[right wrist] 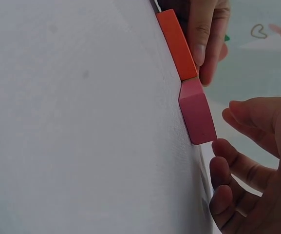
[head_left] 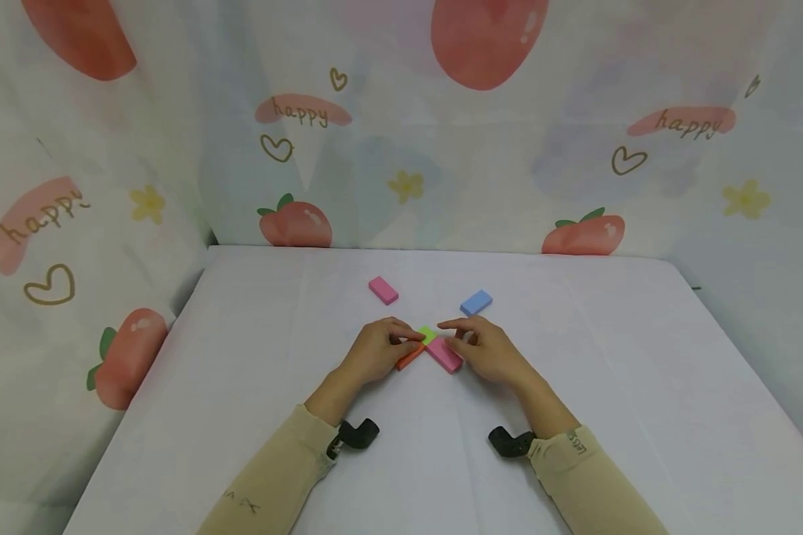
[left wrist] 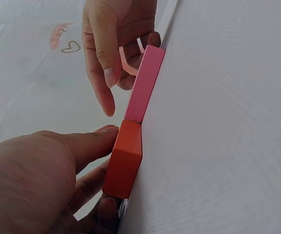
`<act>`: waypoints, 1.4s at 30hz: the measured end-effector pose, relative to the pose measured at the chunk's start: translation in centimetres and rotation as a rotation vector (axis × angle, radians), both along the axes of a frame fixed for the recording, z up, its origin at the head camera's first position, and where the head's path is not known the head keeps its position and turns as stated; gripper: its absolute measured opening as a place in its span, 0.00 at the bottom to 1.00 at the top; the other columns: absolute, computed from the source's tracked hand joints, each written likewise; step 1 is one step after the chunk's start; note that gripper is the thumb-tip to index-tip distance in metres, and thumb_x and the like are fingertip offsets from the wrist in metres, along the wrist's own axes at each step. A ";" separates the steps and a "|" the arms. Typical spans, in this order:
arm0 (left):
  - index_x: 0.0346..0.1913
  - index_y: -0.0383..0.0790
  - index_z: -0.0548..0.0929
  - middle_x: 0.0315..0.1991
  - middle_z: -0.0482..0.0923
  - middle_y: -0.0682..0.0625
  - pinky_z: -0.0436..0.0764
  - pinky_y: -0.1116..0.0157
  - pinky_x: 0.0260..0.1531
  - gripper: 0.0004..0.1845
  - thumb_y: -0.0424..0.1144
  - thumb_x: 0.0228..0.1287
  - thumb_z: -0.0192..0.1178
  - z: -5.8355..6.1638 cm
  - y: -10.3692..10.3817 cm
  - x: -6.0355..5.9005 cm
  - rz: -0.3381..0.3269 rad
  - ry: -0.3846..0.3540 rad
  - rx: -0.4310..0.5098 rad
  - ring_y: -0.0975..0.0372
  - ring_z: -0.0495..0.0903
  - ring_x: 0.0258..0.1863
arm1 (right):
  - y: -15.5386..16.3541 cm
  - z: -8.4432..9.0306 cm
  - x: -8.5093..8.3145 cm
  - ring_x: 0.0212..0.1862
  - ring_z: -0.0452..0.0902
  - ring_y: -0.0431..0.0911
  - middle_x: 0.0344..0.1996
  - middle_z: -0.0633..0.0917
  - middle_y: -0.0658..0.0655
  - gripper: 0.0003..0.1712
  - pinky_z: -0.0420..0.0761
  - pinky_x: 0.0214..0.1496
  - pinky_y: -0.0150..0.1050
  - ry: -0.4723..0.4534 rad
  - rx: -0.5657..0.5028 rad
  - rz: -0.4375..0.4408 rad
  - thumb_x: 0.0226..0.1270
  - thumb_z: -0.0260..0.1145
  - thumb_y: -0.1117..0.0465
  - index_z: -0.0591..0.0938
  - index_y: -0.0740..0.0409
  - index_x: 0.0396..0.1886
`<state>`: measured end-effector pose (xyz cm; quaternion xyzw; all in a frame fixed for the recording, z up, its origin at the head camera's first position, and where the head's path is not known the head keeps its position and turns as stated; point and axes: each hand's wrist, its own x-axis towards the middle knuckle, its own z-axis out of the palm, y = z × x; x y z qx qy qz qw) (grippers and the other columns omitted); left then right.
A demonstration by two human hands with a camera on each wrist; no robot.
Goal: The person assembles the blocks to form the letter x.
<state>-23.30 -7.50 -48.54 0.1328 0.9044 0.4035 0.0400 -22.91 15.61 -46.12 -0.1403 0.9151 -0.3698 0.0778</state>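
In the head view, the left hand [head_left: 377,349] is at an orange block [head_left: 410,357], which lies on the white table. Its thumb rests at one edge of the block [left wrist: 124,161] and curled fingers meet the other side in the left wrist view. Its index finger reaches towards a yellow-green block [head_left: 427,336], partly hidden. The right hand [head_left: 487,348] hovers beside a pink block [head_left: 444,355], fingers loosely spread, thumb near the block's edge. In the right wrist view the pink block [right wrist: 197,114] meets the orange block corner to corner.
Farther back on the table [head_left: 609,386] lie a second pink block [head_left: 384,290] and a blue block [head_left: 476,302]. A printed curtain [head_left: 388,89] hangs behind the table and along its sides. Black wrist devices [head_left: 359,434] sit at both cuffs.
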 end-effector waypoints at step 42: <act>0.44 0.63 0.89 0.44 0.80 0.65 0.74 0.68 0.36 0.08 0.49 0.62 0.65 -0.1 -0.3 -0.2 -0.005 -0.006 0.035 0.66 0.74 0.37 | 2.2 1.9 -2.9 0.57 0.72 0.56 0.53 0.76 0.57 0.16 0.74 0.54 0.53 0.105 0.083 -0.081 0.67 0.64 0.55 0.84 0.49 0.53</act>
